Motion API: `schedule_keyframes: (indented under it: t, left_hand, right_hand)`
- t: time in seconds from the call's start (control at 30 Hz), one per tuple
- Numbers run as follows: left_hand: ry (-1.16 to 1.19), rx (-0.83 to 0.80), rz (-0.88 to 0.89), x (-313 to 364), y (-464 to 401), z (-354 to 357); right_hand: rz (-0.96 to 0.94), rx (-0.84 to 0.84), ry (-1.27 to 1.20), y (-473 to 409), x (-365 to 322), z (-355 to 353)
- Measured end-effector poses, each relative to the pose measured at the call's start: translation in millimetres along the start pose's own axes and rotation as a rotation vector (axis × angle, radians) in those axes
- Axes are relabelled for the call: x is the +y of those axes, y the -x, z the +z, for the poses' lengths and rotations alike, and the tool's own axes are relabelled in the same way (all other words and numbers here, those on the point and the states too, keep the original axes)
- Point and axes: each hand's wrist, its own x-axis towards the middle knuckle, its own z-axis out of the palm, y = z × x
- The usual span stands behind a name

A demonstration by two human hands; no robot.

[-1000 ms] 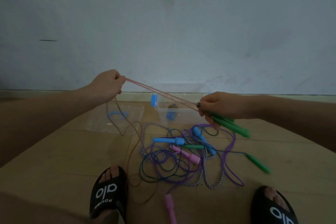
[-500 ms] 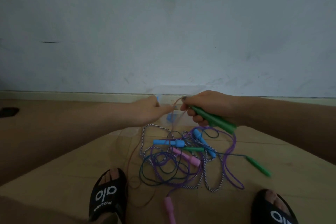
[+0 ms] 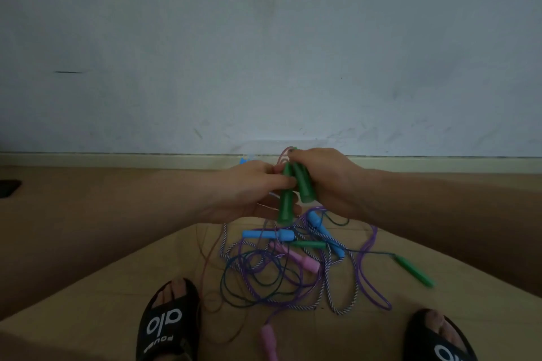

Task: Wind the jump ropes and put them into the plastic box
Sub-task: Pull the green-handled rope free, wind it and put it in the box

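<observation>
Both forearms were bare, with no sleeves, bands or rings showing on them. The left hand (image 3: 249, 187) and the right hand (image 3: 325, 179) wore nothing either, and the nails looked short. On the near floor each foot sat in a black open-toed slide. The left slide (image 3: 167, 322) carried white rounded lettering across its broad strap, with a smaller white word beneath it. The right slide (image 3: 437, 340) bore matching white lettering, partly cut off by the picture's edge.
</observation>
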Motion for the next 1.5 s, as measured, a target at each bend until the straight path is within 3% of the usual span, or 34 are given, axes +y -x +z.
schedule_keyframes:
  t: [0.17, 0.37, 0.5, 0.6, 0.7, 0.77, 0.87, 0.97, 1.1, 1.2, 1.4, 1.5]
  left_hand:
    - [0.033, 0.124, 0.053, -2.7, -0.2, -6.3]
    - [0.011, 0.168, 0.008, -3.8, -0.1, 2.4]
    - [0.080, 0.074, 0.005, 3.5, 1.2, 6.3]
    - [0.034, 0.057, -0.014, 5.1, 3.2, 5.6]
    - [-0.066, 0.137, -0.034, 1.8, 1.2, 3.9]
    - [-0.131, 0.138, -0.018, -0.2, 2.3, 0.8]
    - [-0.294, 0.094, 0.068, -2.8, 6.3, -7.7]
    - [-0.461, 0.025, 0.090, -2.0, 14.1, -13.0]
    - [-0.606, -0.027, 0.124, -0.5, 19.8, -15.4]
    - [-0.713, -0.007, 0.171, -1.8, 20.5, -20.5]
    - [-1.192, 0.313, 0.429, -10.3, 12.3, -30.6]
    - [-1.402, 0.389, 0.515, -11.4, 9.4, -31.8]
  right_hand:
    - [0.037, 0.035, 0.108, 2.1, 4.2, 0.7]
    - [0.069, -0.046, 0.128, 9.3, 12.7, 16.1]
    - [0.058, 0.011, 0.154, 9.1, 14.2, 16.8]
    - [0.097, -0.091, 0.036, 15.2, 12.4, 13.5]
    - [0.107, -0.178, 0.063, 19.7, 12.0, 10.5]
    - [0.045, -0.073, 0.328, 11.9, 15.5, 5.4]
    - [-0.239, 0.091, 0.660, 1.6, 14.8, -9.0]
    - [-0.424, -0.061, 0.661, 4.7, 6.0, -16.9]
    - [-0.396, -0.209, 0.693, 17.9, 8.6, -9.2]
    - [-0.343, -0.228, 0.677, 19.8, 12.4, -9.0]
    - [-0.231, -0.162, 0.527, 10.5, 7.7, -12.5]
    - [-0.220, -0.122, 0.498, 8.0, 10.7, -11.5]
